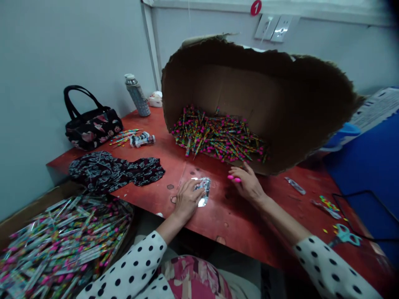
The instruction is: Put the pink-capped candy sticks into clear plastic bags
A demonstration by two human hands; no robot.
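My left hand (188, 198) rests on the red table, its fingers on a small stack of clear plastic sleeves with a printed pattern (204, 191). To the right, my right hand (247, 185) is closed around something with two bright pink ends (234, 178) poking out past the fingers; the rest is hidden. Just beyond that hand, a large torn-edged cardboard box (268, 95) lies tipped toward me, with a heap of colourful pink-tipped sticks (218, 135) inside.
At lower left, a carton holds many wrapped sticks (62, 241). Patterned cloth (115, 170), a black floral handbag (93, 126) and a bottle (137, 96) stand left. Scissors (344, 236), small yellow pieces (329, 203) and a wrapped item (295, 185) lie right.
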